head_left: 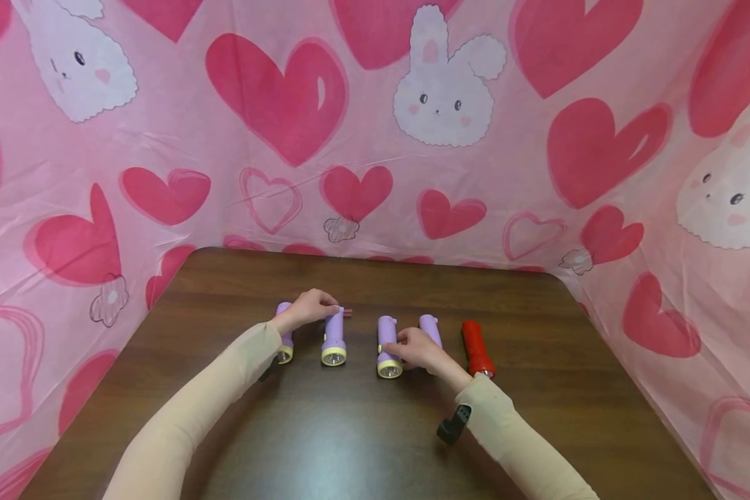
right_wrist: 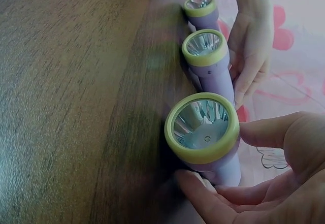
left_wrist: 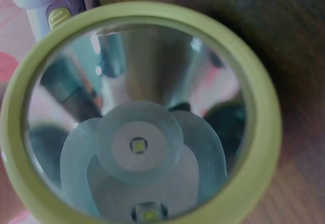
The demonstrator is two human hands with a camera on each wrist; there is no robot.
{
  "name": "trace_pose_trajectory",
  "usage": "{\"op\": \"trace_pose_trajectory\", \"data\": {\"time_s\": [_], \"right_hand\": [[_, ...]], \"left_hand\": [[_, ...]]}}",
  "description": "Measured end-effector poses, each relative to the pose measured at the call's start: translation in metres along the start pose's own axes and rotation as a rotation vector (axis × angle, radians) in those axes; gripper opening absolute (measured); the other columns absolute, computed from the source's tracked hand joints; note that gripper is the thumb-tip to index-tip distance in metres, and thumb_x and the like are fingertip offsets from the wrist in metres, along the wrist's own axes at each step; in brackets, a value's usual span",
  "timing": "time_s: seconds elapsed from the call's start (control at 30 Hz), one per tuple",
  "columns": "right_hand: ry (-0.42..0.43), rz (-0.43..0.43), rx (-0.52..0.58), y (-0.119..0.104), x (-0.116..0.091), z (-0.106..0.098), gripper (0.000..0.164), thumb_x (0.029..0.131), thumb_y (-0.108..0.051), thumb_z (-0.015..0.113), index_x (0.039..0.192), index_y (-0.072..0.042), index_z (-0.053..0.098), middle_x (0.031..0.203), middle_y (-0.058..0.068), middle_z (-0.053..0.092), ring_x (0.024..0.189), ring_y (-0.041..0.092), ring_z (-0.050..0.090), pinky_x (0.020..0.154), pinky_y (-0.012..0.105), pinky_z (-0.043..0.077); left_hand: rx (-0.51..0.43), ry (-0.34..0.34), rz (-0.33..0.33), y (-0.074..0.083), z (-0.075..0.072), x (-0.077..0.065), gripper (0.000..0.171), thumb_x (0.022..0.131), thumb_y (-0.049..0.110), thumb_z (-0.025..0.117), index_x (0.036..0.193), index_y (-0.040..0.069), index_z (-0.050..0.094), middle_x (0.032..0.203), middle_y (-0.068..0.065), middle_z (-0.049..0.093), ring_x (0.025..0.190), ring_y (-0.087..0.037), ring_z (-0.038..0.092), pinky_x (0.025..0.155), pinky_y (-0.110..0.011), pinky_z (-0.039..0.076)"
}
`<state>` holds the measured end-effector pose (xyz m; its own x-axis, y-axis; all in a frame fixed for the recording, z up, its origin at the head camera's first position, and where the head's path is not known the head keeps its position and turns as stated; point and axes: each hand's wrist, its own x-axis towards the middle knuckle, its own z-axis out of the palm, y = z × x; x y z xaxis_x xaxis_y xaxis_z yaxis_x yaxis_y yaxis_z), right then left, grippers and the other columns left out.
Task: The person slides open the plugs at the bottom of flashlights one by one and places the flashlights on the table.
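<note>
Four-part row aside, purple flashlights with pale yellow rims lie lens toward me on the table. My left hand [head_left: 312, 305] pinches the tail of one purple flashlight [head_left: 334, 330], its forearm crossing above the leftmost purple flashlight [head_left: 285, 353]. Farther right, my right hand [head_left: 417, 347] grips another purple flashlight [head_left: 387, 330] near its head, thumb and fingers on either side of the yellow rim [right_wrist: 203, 158]. Partly behind that hand lies one more purple flashlight [head_left: 430, 326]. A flashlight's yellow-rimmed lens [left_wrist: 139, 145] fills most of the left wrist view.
A red flashlight [head_left: 473, 340] lies at the right end of the row. A small reddish piece [head_left: 348, 312] shows beside the left hand. The brown wooden table [head_left: 325, 430] is bordered by pink heart-and-bunny cloth [head_left: 362, 146] at the back and sides.
</note>
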<state>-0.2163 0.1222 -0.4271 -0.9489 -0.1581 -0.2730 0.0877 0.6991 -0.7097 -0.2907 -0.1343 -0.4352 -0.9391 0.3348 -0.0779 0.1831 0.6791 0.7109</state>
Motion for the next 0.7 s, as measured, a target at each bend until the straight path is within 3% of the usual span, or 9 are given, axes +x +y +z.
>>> {"op": "trace_pose_trajectory", "data": {"time_s": [0.47,0.7], "right_hand": [[-0.026,0.030,-0.032,-0.0032,-0.0018,0.0001,0.043,0.089,-0.032,0.072,0.109,0.006,0.065,0.091,0.012,0.065,0.075,0.017,0.063,0.068,0.033,0.061],[-0.035,0.010,0.031,-0.0030,-0.0026,0.0018,0.041,0.088,-0.028,0.074,0.104,0.008,0.064,0.087,0.012,0.064,0.074,0.016,0.063,0.065,0.035,0.061]], "left_hand": [[0.006,0.005,0.008,-0.0020,0.0008,-0.0005,0.032,0.095,0.021,0.063,0.113,-0.004,0.071,0.112,-0.021,0.072,0.098,-0.027,0.065,0.087,-0.039,0.054],[0.004,0.003,0.007,-0.0025,0.0011,-0.0008,0.032,0.095,0.021,0.063,0.114,-0.004,0.070,0.113,-0.021,0.072,0.099,-0.027,0.065,0.088,-0.039,0.054]]}}
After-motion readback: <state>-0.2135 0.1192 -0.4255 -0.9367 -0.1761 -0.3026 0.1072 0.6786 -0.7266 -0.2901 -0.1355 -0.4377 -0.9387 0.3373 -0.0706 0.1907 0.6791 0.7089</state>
